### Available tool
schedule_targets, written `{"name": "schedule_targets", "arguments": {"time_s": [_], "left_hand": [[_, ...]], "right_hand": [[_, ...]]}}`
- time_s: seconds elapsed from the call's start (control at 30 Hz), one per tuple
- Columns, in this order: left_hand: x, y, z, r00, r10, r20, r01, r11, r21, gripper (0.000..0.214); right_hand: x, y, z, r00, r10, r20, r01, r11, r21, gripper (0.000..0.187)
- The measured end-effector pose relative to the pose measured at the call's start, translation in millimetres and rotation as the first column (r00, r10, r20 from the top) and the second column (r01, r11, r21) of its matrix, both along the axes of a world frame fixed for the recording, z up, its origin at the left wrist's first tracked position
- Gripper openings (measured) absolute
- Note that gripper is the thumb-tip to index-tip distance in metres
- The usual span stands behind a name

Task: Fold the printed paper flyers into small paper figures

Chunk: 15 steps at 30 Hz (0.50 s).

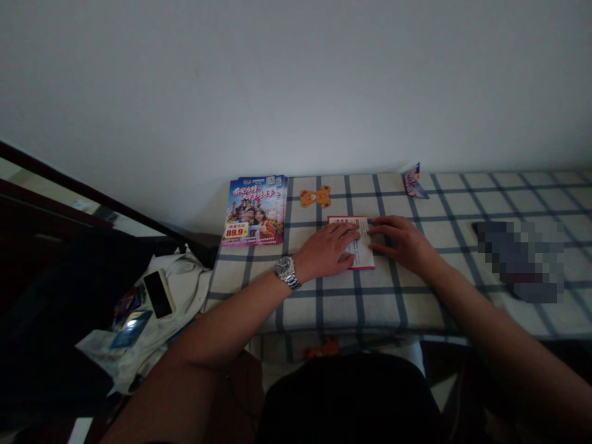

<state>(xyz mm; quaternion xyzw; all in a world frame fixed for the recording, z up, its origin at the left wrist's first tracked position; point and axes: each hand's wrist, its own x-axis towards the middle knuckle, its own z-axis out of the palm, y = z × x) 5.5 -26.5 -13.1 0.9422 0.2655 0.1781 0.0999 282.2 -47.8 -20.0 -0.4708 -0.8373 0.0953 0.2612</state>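
Note:
A white leaflet (365,251) with a red border and printed text lies on the checked tablecloth in front of me. My left hand (326,248) rests across its left and middle part, palm down and fingers stretched out. There is a metal watch (287,272) on that wrist. At the leaflet's right edge is my right hand (401,242), its fingers apart and the tips at or just over the paper. Left of my hands is a stack of colourful flyers (256,213), picture side up. A small folded flyer (415,182) stands near the wall.
The checked cloth (305,311) covers a long table against a pale wall (296,86). A blurred dark object (518,262) lies to the right. Lower left, a phone (160,295) and a blue packet (131,328) lie on white fabric or bags. A dark rail slants behind them.

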Motion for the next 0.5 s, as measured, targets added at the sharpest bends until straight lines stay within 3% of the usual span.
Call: {"name": "schedule_targets", "arguments": {"time_s": [0.5], "left_hand": [[-0.1, 1.1, -1.5, 1.000, -0.005, 0.002, 0.005, 1.000, 0.007, 0.040]], "right_hand": [[2.2, -32.1, 4.5, 0.994, 0.075, 0.080, -0.073, 0.997, -0.022, 0.048]]}}
